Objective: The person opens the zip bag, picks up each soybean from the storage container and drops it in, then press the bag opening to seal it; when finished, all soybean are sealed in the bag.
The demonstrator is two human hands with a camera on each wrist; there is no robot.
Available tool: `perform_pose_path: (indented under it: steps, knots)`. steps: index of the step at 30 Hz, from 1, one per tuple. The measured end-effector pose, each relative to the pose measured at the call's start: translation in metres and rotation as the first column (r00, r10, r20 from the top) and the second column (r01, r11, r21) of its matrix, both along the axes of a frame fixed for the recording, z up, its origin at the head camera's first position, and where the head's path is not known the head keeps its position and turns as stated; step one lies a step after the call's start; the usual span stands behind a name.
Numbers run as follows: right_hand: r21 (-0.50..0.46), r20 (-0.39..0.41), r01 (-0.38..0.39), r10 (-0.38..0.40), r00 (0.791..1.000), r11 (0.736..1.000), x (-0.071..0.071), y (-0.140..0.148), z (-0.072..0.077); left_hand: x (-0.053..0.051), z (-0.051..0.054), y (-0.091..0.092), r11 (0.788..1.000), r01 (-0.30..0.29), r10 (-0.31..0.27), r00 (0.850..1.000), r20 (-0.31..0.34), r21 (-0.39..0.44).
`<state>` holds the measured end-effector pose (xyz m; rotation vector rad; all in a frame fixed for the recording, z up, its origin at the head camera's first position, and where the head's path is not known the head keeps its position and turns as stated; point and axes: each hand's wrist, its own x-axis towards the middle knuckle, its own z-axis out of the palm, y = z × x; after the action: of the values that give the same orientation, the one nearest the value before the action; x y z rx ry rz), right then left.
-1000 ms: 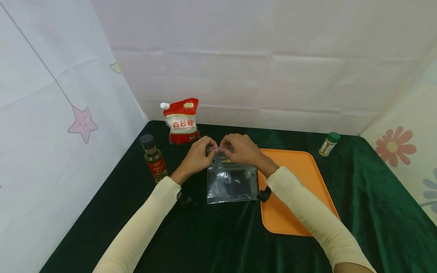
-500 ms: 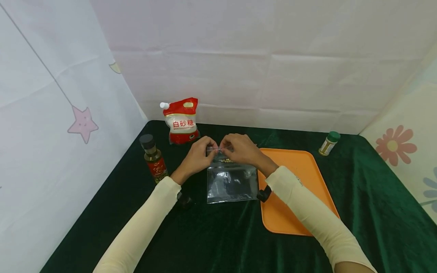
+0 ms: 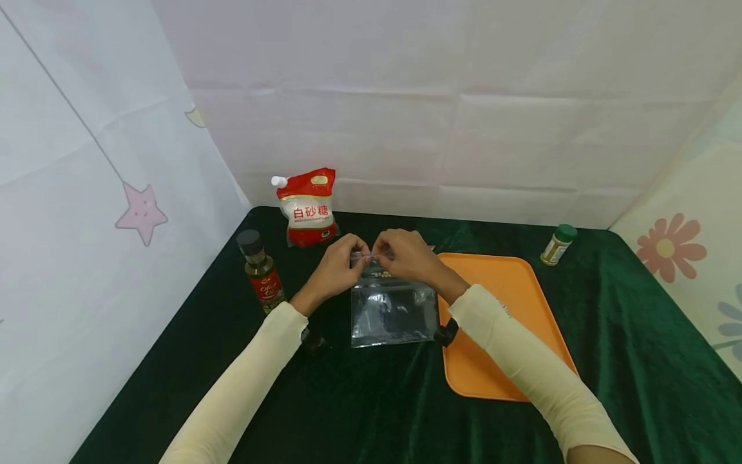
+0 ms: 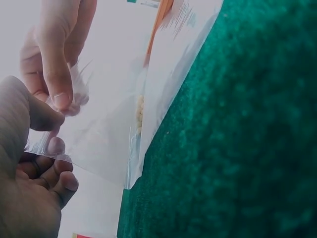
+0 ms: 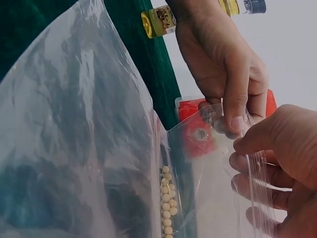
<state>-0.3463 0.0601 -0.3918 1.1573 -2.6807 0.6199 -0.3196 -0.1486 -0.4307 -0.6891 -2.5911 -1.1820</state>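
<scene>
A clear zip bag (image 3: pixel 394 312) lies partly on the green cloth, its far part raised to both hands. Several small pale-yellow round pellets (image 5: pixel 168 198) sit in its fold, near the middle. My left hand (image 3: pixel 338 263) pinches the bag's top edge between thumb and fingers. Right beside it, my right hand (image 3: pixel 408 254) pinches the same edge, and the two thumbs almost meet. In the right wrist view the zip strip (image 5: pixel 255 183) runs under the right fingers. Whether the strip is sealed along its length, I cannot tell.
An orange tray (image 3: pixel 493 361) lies to the right, under the right forearm. Behind the left hand stands a red and white sugar pouch (image 3: pixel 310 209). An oil bottle (image 3: pixel 263 277) stands by the left wrist, and a green-capped jar (image 3: pixel 558 245) at the far right.
</scene>
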Motion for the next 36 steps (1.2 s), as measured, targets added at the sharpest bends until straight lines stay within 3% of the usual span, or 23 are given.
perform_pose_path:
  steps: [15,24,36]
  knots:
    - [-0.006,0.081,-0.045,0.046,0.996,0.999,-0.0016,0.0066,0.0009,-0.0003,0.0003,0.0002,1.000,0.008,-0.008,1.000,0.025,0.005]
    - [0.043,0.042,-0.022,0.020,0.999,0.999,-0.0022,0.0045,-0.0024,-0.0008,-0.0014,-0.0001,1.000,0.007,-0.007,0.999,0.034,-0.002]
    - [0.023,0.058,0.004,-0.006,0.998,1.000,-0.0005,0.0024,-0.0026,-0.0009,-0.0021,0.0016,0.999,0.013,-0.012,0.999,0.044,-0.032]
